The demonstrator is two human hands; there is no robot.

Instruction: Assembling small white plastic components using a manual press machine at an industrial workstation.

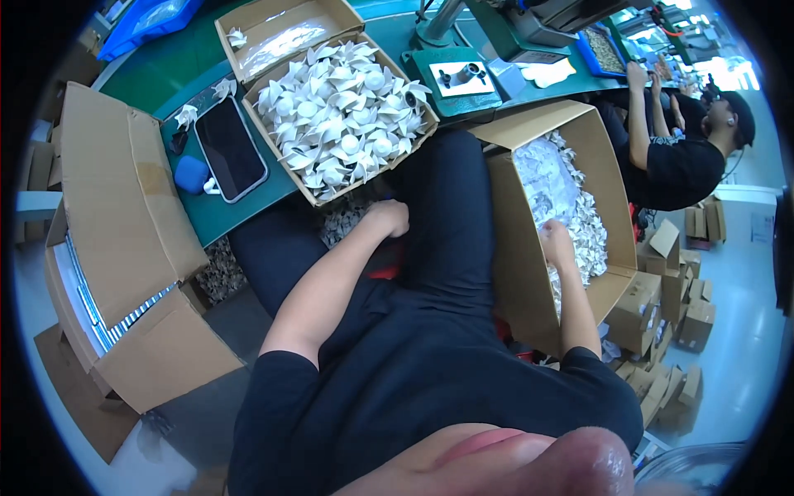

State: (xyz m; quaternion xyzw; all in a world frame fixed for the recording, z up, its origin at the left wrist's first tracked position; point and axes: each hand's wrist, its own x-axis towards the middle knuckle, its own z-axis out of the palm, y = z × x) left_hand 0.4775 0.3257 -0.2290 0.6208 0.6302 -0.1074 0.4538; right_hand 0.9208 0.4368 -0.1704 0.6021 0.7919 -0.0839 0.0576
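Note:
My left hand (389, 219) is down between my thighs, its fingers curled closed. Whatever it may hold is hidden. Just beyond it, under the table edge, lies a heap of small grey-white parts (341, 221). At my right side my right hand (559, 243) reaches into an open cardboard box (517, 248), closed beside a clear plastic bag (547, 183). Its fingertips are too hidden to show what they grip. White bladed parts (589, 236), like small fan wheels, fill that box. On the table ahead, a shallow carton (285, 169) is heaped with white fan wheels (343, 116).
A phone (231, 150), a blue case (191, 174) and loose white parts lie on the green table (186, 219). A bench press (451, 83) stands ahead. Cardboard boxes (124, 190) flank me on the left. Another person (686, 149) works at the far right.

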